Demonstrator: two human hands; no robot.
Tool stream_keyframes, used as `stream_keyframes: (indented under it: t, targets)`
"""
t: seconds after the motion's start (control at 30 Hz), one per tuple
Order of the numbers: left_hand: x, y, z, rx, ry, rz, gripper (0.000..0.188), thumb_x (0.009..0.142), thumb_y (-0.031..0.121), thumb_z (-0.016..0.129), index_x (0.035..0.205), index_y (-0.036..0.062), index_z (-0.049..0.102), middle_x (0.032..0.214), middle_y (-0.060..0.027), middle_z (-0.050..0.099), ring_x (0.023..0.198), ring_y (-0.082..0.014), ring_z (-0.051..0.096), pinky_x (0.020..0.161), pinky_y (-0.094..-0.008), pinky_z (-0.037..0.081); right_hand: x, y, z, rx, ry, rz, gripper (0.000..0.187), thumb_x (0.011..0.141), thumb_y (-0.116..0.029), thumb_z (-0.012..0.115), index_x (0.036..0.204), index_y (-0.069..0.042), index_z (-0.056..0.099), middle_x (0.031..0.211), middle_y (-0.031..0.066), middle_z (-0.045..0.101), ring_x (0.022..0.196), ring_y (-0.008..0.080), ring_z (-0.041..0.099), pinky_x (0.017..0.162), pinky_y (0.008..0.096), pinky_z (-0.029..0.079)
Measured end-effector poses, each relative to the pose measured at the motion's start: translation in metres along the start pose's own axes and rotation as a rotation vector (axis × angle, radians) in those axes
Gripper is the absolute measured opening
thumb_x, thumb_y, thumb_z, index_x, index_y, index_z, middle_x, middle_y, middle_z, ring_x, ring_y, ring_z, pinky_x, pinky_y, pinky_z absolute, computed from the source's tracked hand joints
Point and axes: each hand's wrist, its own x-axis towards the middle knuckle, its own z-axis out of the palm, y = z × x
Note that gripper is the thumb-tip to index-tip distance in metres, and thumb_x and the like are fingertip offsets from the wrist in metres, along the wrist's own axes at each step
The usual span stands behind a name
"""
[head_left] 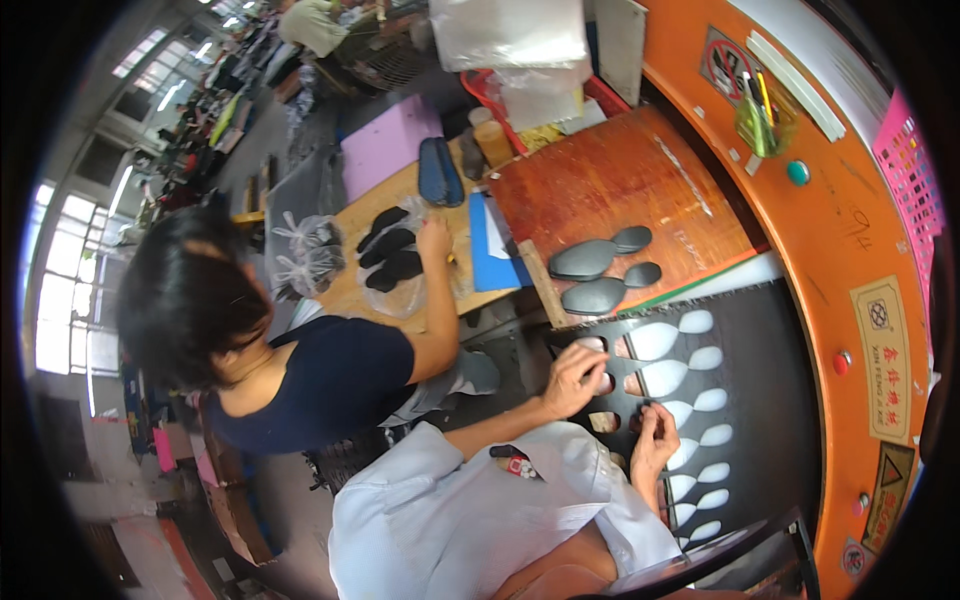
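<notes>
Both left hand [571, 384] and right hand [653, 447] curl by white soles [663, 378], can't tell what's gripped, prolly arranging, needs neat placing.

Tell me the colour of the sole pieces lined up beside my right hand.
The sole pieces are mostly white, seen best in the head view.

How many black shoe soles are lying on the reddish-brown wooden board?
2: the upper black sole and, just below it in the picture, the lower black sole, both toward the near edge of the board.
</notes>
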Motion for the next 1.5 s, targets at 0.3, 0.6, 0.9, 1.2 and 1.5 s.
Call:
stream_keyframes:
  t: [0.3, 0.6, 0.9, 1.2, 1.5]
  targets:
    - [-0.03, 0.011, 0.014, 0.206, -0.273, 0.082, 0.041, 0.091, 0.022, 0.076, 0.124, 0.0011, 0.065, 0.111, -0.0121, 0.066, 0.101, -0.0317, 0.062, 0.092, -0.0424, 0.051, -0.017, 0.012, 0.016, 0.003, -0.195, -0.147, 0.02, 0.105, -0.012, 0.064, 0.111, 0.006, 0.071, 0.092, 0.0087, 0.073, 0.081, 0.0139, 0.064, 0.074, 0.0284, 0.052]
    - [-0.039, 0.006, 0.025, 0.235, -0.302, 0.06, 0.057, 0.088, 0.026, 0.081, 0.135, 0.0028, 0.058, 0.093, -0.0114, 0.068, 0.086, -0.0332, 0.065, 0.082, -0.0425, 0.051, -0.017, 0.009, -0.004, -0.02, -0.154, -0.179, 0.021, 0.105, -0.013, 0.064, 0.112, 0.006, 0.071, 0.093, 0.0099, 0.074, 0.083, 0.0138, 0.066, 0.077, 0.029, 0.053]
    - [-0.022, -0.003, 0.008, 0.142, -0.59, 0.109, 0.075, 0.082, 0.034, 0.083, 0.14, -0.0011, 0.049, 0.104, -0.0182, 0.066, 0.099, -0.0375, 0.065, 0.091, -0.046, 0.049, -0.012, 0.009, 0.019, 0.046, -0.081, -0.108, 0.021, 0.106, -0.015, 0.064, 0.108, 0.005, 0.071, 0.091, 0.0057, 0.073, 0.078, 0.0097, 0.063, 0.071, 0.0252, 0.052]
    - [-0.029, -0.037, 0.016, 0.112, -0.605, 0.282, 0.064, 0.085, 0.036, 0.079, 0.133, -0.0002, 0.055, 0.109, -0.0175, 0.065, 0.103, -0.0356, 0.064, 0.093, -0.0453, 0.049, 0.026, -0.061, 0.064, -0.104, -0.104, 0.063, 0.026, 0.106, -0.021, 0.065, 0.104, 0.005, 0.069, 0.09, 0.0072, 0.07, 0.076, 0.0102, 0.061, 0.068, 0.0249, 0.051]
    - [-0.049, -0.065, 0.029, -0.098, -0.677, 0.254, 0.049, 0.088, 0.031, 0.077, 0.124, 0.0019, 0.06, 0.115, -0.0201, 0.064, 0.112, -0.0383, 0.062, 0.094, -0.0478, 0.05, -0.012, -0.281, 0.199, 0.281, -1.397, -0.676, 0.068, 0.094, -0.007, 0.076, 0.155, -0.004, 0.047, 0.112, 0.0134, 0.073, 0.096, 0.0242, 0.071, 0.089, 0.0357, 0.058]
